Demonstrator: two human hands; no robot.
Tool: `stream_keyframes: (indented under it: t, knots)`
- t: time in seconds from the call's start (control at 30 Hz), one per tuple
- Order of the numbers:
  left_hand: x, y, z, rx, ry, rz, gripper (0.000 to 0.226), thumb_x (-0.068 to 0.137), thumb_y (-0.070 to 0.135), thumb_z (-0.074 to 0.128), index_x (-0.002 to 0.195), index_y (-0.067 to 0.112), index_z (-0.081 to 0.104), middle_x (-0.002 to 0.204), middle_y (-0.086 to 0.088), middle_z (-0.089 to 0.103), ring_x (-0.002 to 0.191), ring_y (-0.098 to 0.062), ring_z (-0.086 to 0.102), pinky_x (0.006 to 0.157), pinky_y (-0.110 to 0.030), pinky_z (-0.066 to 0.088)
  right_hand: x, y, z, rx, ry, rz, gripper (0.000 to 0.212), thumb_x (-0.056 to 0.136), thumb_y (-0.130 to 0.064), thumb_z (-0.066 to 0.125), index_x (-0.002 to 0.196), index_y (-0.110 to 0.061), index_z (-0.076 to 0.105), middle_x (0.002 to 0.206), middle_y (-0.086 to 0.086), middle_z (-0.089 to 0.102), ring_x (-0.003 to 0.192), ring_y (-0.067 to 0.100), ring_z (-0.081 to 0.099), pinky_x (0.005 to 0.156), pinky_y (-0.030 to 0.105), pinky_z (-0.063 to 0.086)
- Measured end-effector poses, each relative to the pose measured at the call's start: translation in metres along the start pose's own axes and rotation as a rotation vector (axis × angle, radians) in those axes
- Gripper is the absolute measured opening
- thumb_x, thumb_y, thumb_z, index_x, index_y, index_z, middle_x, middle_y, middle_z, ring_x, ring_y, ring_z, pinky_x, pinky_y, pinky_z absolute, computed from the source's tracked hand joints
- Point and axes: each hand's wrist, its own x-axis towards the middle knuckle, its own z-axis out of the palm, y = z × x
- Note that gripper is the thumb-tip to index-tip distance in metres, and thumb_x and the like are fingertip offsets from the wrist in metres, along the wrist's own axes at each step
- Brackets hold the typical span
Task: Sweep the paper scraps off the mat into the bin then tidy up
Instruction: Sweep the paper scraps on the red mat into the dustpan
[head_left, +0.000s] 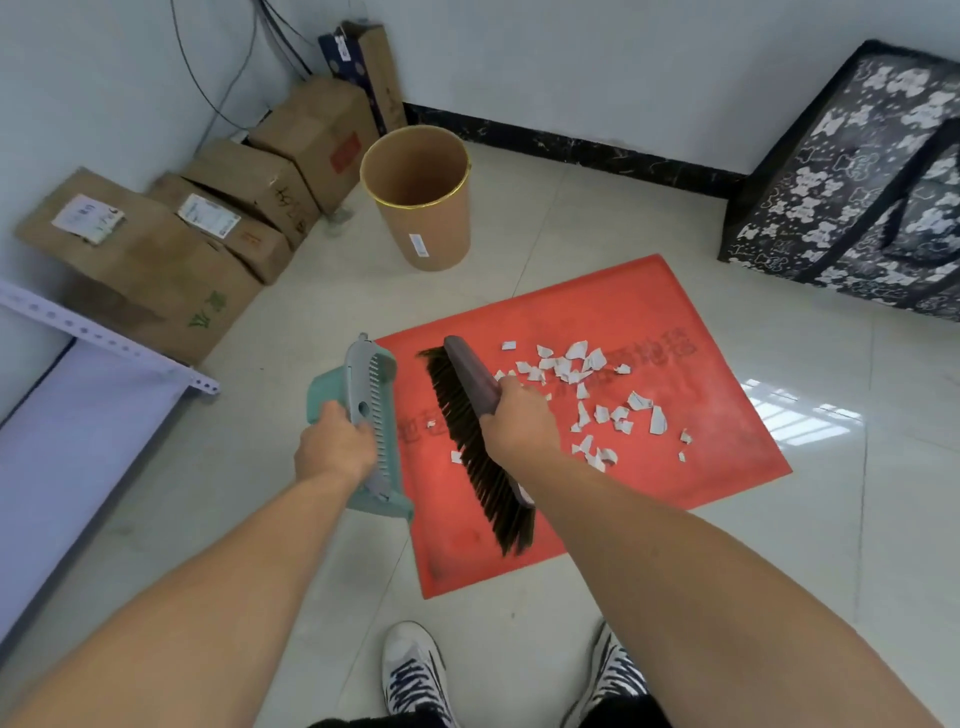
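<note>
My right hand (514, 415) grips the broom (475, 441), head lengthwise away from me, bristles leftward; left hand (335, 447) clamps the dustpan (363, 415)

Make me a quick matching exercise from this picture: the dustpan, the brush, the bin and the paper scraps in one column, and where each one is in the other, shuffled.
Things:
1. dustpan
2. brush
3. bin
4. paper scraps

Places:
A. scattered on the red mat
B. in the left hand
C. standing on the floor beyond the mat
D. in the right hand

Pairs: 1-B, 2-D, 3-C, 4-A
</note>
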Motion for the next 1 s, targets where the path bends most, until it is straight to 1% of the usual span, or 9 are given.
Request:
stream_keyframes:
  t: [0.07,0.2,0.33,0.43,0.53,0.7,0.83,0.97,1.0]
  knots:
    - [0.023,-0.011,0.022,-0.002,-0.005,0.02,0.019,0.093,0.036,0.05,0.096,0.017,0.048,0.085,-0.006,0.053,0.073,-0.027,0.051,0.065,-0.033,0.04,0.022,0.006,0.031,0.011,-0.013,-0.017,0.033,0.09,-0.015,0.059,0.121,-0.008,0.05,0.114,0.013,0.054,0.098,0.031,0.058,0.074,0.037,0.049]
    - [0.057,-0.025,0.053,-0.034,-0.028,0.067,0.024,0.091,0.037,0.051,0.102,0.016,0.052,0.093,-0.009,0.057,0.079,-0.029,0.054,0.067,-0.032,0.041,0.059,0.012,0.077,0.014,-0.012,0.017,0.032,0.088,-0.018,0.06,0.116,-0.006,0.052,0.11,0.014,0.057,0.096,0.032,0.059,0.074,0.037,0.051]
    - [0.084,-0.031,0.076,-0.061,-0.048,0.117,0.023,0.091,0.036,0.05,0.101,0.015,0.053,0.094,-0.008,0.059,0.082,-0.028,0.057,0.066,-0.033,0.042,0.091,0.016,0.122,0.117,-0.012,0.068,0.028,0.084,-0.018,0.061,0.109,-0.007,0.054,0.103,0.012,0.061,0.081,0.027,0.055,0.061,0.029,0.041]
    - [0.101,-0.037,0.098,-0.041,-0.034,0.111,0.021,0.092,0.035,0.051,0.099,0.015,0.051,0.089,-0.006,0.057,0.076,-0.024,0.056,0.061,-0.032,0.04,0.112,0.03,0.16,0.146,-0.037,0.062,0.029,0.083,-0.018,0.062,0.109,-0.008,0.053,0.102,0.01,0.06,0.076,0.024,0.053,0.055,0.027,0.038]
    - [0.109,-0.045,0.126,0.008,-0.033,0.126,0.022,0.093,0.035,0.05,0.098,0.014,0.049,0.079,-0.002,0.05,0.069,-0.021,0.05,0.059,-0.031,0.037,0.127,0.052,0.193,0.141,-0.054,0.041,0.032,0.083,-0.02,0.062,0.111,-0.01,0.051,0.102,0.01,0.059,0.08,0.025,0.053,0.061,0.03,0.039]
    - [0.117,-0.052,0.145,-0.034,-0.005,0.118,0.022,0.091,0.035,0.049,0.099,0.014,0.049,0.091,-0.008,0.057,0.078,-0.026,0.055,0.066,-0.032,0.04,0.143,0.068,0.228,0.164,-0.078,-0.004,0.028,0.082,-0.019,0.061,0.105,-0.009,0.048,0.099,0.01,0.057,0.089,0.031,0.057,0.067,0.034,0.04]
    - [0.122,-0.058,0.147,-0.063,0.001,0.025,0.027,0.089,0.036,0.049,0.104,0.014,0.052,0.1,-0.011,0.061,0.085,-0.03,0.057,0.07,-0.033,0.042,0.149,0.074,0.249,0.208,-0.124,0.003,0.035,0.085,-0.019,0.063,0.111,-0.009,0.042,0.109,0.013,0.055,0.098,0.032,0.055,0.071,0.031,0.036]
    - [0.123,-0.056,0.151,-0.021,0.052,0.039,0.029,0.087,0.039,0.047,0.103,0.016,0.053,0.095,-0.009,0.061,0.083,-0.03,0.06,0.071,-0.036,0.049,0.165,0.088,0.253,0.147,-0.129,0.056,0.038,0.088,-0.02,0.062,0.117,-0.004,0.043,0.118,0.016,0.052,0.107,0.035,0.055,0.08,0.038,0.045]
    - [0.124,-0.054,0.152,-0.007,0.065,0.048,0.029,0.086,0.039,0.047,0.102,0.015,0.053,0.093,-0.009,0.061,0.083,-0.03,0.06,0.072,-0.037,0.05,0.169,0.093,0.251,0.131,-0.131,0.076,0.039,0.088,-0.02,0.062,0.119,-0.003,0.043,0.12,0.016,0.052,0.107,0.035,0.055,0.079,0.038,0.046]
